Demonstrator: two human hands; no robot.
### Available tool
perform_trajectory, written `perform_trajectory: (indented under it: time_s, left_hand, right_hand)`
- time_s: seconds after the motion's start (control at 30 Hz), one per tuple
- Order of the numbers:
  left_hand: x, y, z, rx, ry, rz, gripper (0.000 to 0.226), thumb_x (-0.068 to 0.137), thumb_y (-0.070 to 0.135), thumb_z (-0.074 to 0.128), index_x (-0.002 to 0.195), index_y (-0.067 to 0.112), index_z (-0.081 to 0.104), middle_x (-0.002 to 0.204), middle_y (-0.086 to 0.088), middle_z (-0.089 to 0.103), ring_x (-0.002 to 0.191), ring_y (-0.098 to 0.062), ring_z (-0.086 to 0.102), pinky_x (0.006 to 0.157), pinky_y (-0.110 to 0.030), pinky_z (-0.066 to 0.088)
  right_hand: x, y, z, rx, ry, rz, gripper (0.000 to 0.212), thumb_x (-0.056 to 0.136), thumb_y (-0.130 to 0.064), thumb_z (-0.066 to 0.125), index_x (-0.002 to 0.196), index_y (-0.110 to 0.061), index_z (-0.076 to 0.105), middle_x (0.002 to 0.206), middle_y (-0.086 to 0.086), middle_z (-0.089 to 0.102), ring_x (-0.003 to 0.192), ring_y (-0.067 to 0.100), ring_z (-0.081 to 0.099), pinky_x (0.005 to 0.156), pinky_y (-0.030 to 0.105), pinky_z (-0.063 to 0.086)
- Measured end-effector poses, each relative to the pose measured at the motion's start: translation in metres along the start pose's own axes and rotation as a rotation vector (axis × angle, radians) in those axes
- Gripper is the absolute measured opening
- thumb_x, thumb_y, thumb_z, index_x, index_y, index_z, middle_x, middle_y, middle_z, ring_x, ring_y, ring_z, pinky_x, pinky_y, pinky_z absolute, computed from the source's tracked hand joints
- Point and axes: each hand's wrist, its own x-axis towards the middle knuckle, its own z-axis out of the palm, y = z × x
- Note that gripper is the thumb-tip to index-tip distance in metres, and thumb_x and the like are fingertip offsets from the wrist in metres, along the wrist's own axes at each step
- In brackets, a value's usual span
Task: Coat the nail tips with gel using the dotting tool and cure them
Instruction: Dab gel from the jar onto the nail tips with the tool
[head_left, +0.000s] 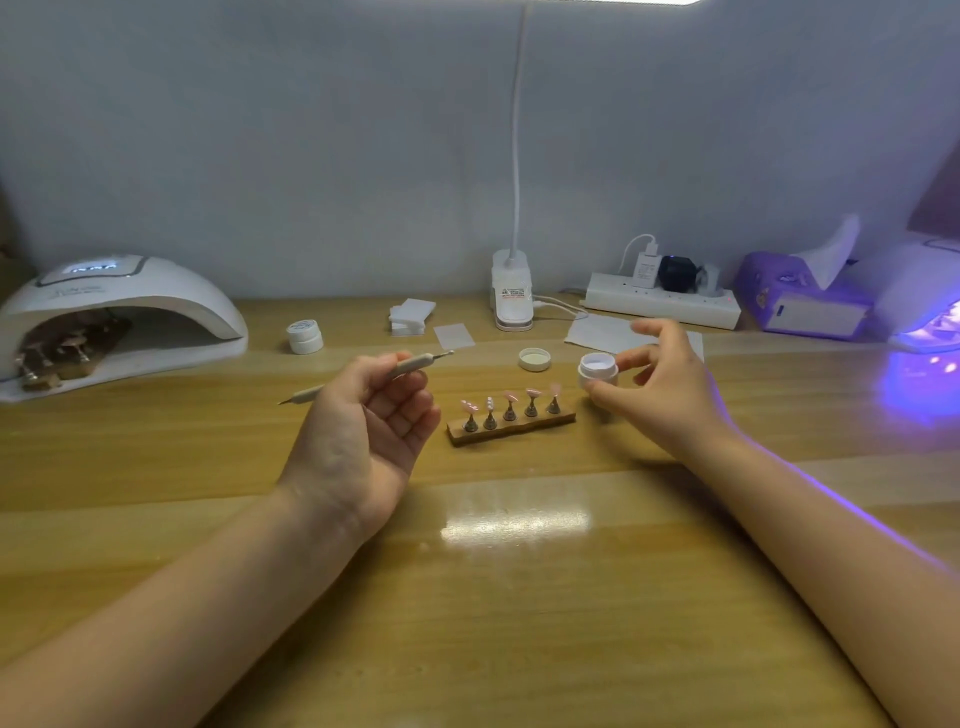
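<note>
While the dotting tool (363, 375) is pinched mid-shaft in the left hand (363, 431), palm up, its ball end points toward the open gel jar (598, 370), which is touched at its sides by thumb and forefinger of the right hand (660, 384); whether it is truly gripped cannot be told. The tool is judged light, stiff and thin, best held near the working end. The jar looks small and easily tipped, so it should be steadied by its wall. Five nail tips (509, 397) are perched on a wooden stand (511, 432) just before the jar, likely fragile. Its lid (534, 359) lies beside it; a curing lamp (119, 317) is set far left, another glowing lamp (930, 322) right.
</note>
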Motion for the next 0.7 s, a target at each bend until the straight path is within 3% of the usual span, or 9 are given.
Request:
perform_trajectory:
  time_s: [0.17, 0.33, 0.47, 0.53, 0.6, 0.7]
  left_hand:
    - [0.001, -0.005, -0.003, 0.013, 0.018, 0.003, 0.019, 0.090, 0.016, 0.053, 0.079, 0.014, 0.067, 0.061, 0.000, 0.064, 0.053, -0.010, 0.061, 0.066, -0.027, 0.050]
    - [0.001, -0.007, -0.005, 0.025, 0.045, 0.005, 0.021, 0.092, 0.016, 0.051, 0.078, 0.014, 0.066, 0.060, 0.000, 0.063, 0.053, -0.011, 0.061, 0.068, -0.028, 0.049]
    - [0.001, -0.008, -0.006, 0.034, 0.055, 0.010, 0.020, 0.092, 0.016, 0.051, 0.078, 0.014, 0.066, 0.060, -0.001, 0.063, 0.053, -0.011, 0.061, 0.067, -0.028, 0.049]
    - [0.002, -0.008, -0.006, 0.033, 0.061, 0.015, 0.021, 0.092, 0.016, 0.051, 0.078, 0.014, 0.066, 0.060, -0.001, 0.063, 0.053, -0.011, 0.061, 0.067, -0.028, 0.049]
    - [0.003, -0.008, -0.006, 0.032, 0.076, 0.025, 0.021, 0.092, 0.015, 0.050, 0.077, 0.014, 0.065, 0.059, -0.001, 0.062, 0.051, -0.010, 0.060, 0.066, -0.028, 0.049]
    - [0.004, -0.007, -0.007, 0.030, 0.100, 0.032, 0.021, 0.092, 0.015, 0.049, 0.077, 0.014, 0.065, 0.057, 0.000, 0.062, 0.050, -0.010, 0.059, 0.065, -0.027, 0.048]
  right_hand:
    - [-0.001, 0.006, 0.002, -0.106, -0.090, 0.004, 0.080, 0.078, -0.039, 0.076, 0.141, -0.020, 0.032, 0.102, -0.009, 0.062, 0.096, 0.013, 0.057, 0.085, 0.033, 0.050]
    - [-0.003, 0.005, 0.000, -0.128, -0.119, 0.032, 0.082, 0.079, -0.036, 0.076, 0.145, -0.020, 0.029, 0.117, 0.001, 0.066, 0.108, 0.020, 0.058, 0.095, 0.041, 0.050]
    - [-0.006, -0.001, 0.001, -0.247, -0.048, -0.010, 0.070, 0.082, -0.040, 0.069, 0.142, -0.023, 0.036, 0.127, -0.001, 0.059, 0.119, 0.022, 0.048, 0.094, 0.040, 0.045]
    - [-0.009, -0.010, 0.004, -0.301, 0.102, -0.116, 0.051, 0.083, -0.038, 0.065, 0.129, -0.021, 0.050, 0.112, -0.002, 0.061, 0.108, 0.022, 0.050, 0.087, 0.038, 0.044]
    - [-0.017, -0.024, 0.008, -0.296, 0.254, -0.291, 0.025, 0.084, -0.035, 0.062, 0.101, -0.016, 0.061, 0.084, -0.003, 0.058, 0.085, 0.020, 0.052, 0.074, 0.035, 0.040]
    - [-0.030, -0.041, 0.018, -0.314, 0.155, -0.458, 0.026, 0.086, -0.035, 0.060, 0.071, -0.015, 0.059, 0.060, -0.004, 0.050, 0.060, 0.018, 0.047, 0.062, 0.035, 0.041]
